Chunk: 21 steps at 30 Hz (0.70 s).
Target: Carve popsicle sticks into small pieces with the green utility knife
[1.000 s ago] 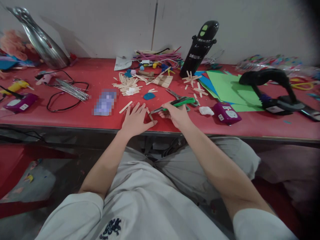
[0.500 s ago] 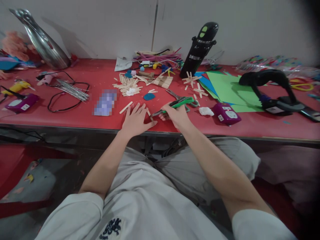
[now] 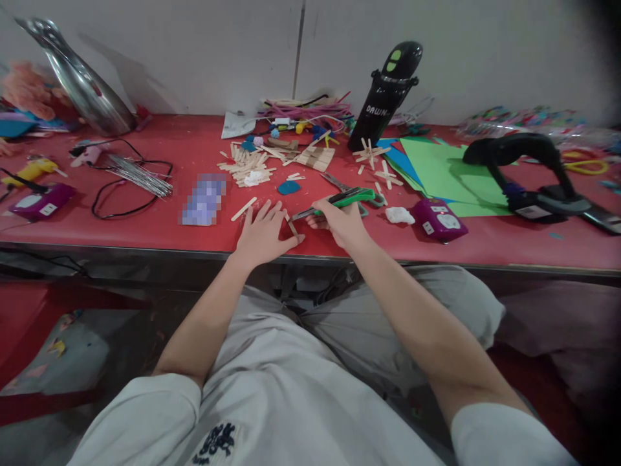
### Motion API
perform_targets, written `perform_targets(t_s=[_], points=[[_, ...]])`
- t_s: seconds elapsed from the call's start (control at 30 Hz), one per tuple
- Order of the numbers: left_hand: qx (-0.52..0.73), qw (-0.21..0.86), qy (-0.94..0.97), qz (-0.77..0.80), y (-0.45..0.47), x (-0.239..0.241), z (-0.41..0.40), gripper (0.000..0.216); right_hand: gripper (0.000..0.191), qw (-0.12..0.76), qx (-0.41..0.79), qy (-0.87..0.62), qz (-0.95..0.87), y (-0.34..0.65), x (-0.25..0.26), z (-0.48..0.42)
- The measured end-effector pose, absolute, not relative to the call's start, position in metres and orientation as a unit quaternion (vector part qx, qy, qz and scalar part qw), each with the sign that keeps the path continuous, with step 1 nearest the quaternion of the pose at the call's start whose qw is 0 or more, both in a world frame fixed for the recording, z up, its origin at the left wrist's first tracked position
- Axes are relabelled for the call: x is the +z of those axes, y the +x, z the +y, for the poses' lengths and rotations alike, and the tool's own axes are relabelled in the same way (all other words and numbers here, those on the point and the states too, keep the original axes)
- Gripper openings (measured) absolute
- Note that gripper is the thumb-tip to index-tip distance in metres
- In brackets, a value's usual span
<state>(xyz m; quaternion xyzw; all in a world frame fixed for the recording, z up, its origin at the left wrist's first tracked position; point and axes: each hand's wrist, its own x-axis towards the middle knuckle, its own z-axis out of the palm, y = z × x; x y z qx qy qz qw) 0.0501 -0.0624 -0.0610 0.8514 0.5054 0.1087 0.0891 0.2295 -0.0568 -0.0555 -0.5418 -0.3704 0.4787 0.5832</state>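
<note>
My left hand (image 3: 261,234) lies on the red table, its thumb and index finger pinning a wooden craft stick (image 3: 292,227) at both ends. A green and black utility knife (image 3: 358,197) is in the closed fingers of my right hand (image 3: 342,223). Its blade points left and meets or nearly meets the stick near the upper end. Behind the knife lies a pair of scissors (image 3: 337,184), partly covered by it. Another craft stick (image 3: 243,208) rests just beyond my left fingers. A blue flat piece (image 3: 289,187) sits farther back.
A pile of craft sticks (image 3: 245,162) lies beyond my hands. At right are a white lump (image 3: 400,215), a purple box (image 3: 440,221), green paper (image 3: 451,175) and a black stand (image 3: 533,162). A black bottle (image 3: 383,97) leans behind; metal wires (image 3: 138,173) lie left.
The knife has shifted slightly left and down, its blade closer to the upper part of the stick. My left hand stays almost in place.
</note>
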Motion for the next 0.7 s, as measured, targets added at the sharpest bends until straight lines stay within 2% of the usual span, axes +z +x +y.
perform_targets(t_s=[0.53,0.7], points=[[0.109,0.087,0.850,0.508,0.051,-0.061,-0.062,0.082,0.015,0.548,0.479,-0.564,-0.390,0.237,-0.047,-0.061],[0.106,0.094,0.849,0.509,0.050,-0.062,-0.062,0.085,0.012,0.571,0.481,-0.548,-0.378,0.237,-0.044,-0.061]])
